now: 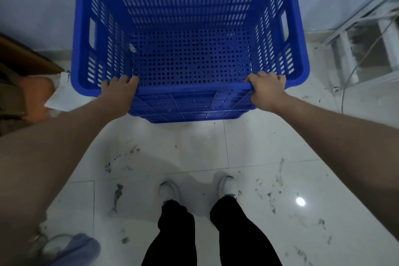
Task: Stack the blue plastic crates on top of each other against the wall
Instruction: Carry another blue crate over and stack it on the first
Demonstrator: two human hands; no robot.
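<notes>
A large blue perforated crate (190, 17) stands open-topped in front of me, its far side close to the pale wall (38, 0). Beneath its near rim I see the ribbed blue side of a lower crate (190, 108); the top one sits on it. My left hand (118, 90) grips the near rim at its left end, fingers curled over the edge. My right hand (266, 90) grips the same rim at its right end. The crate's inside is empty apart from a small pale scrap (132, 48) on its floor.
White tiled floor (269, 147) with dark smudges lies under my feet (227, 187). At the left stand a brown wooden piece (23, 54) and an orange object (36, 93) with white paper. A pale metal frame (362, 49) with a cable leans at the right. Blue fabric (79, 248) lies bottom left.
</notes>
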